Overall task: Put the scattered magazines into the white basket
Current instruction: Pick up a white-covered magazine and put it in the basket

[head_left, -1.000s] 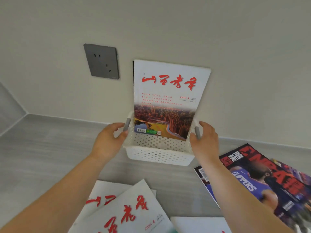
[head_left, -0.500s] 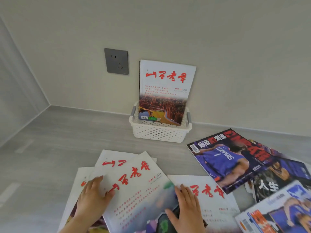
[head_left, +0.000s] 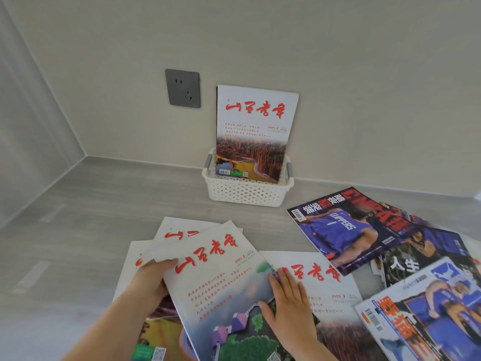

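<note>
A white perforated basket (head_left: 244,195) stands against the wall with one white magazine (head_left: 256,126) upright in it, leaning on the wall. In front lie several white magazines with red titles. My left hand (head_left: 152,281) grips the left edge of the top white magazine (head_left: 221,290), thumb on its cover. My right hand (head_left: 291,303) rests flat on the same magazine's right edge, fingers together. Another white magazine (head_left: 325,290) lies under that hand to the right.
Basketball magazines lie fanned at the right: a dark one with a blue-jersey player (head_left: 348,227) and a blue one (head_left: 429,316) near the front. A grey wall socket (head_left: 183,88) sits left of the basket. The grey counter (head_left: 91,217) meets a side wall at the left.
Both hands left the basket's handles and came down to the white magazines in front. Since half a second ago, my left hand has curled round the top magazine's left edge.
</note>
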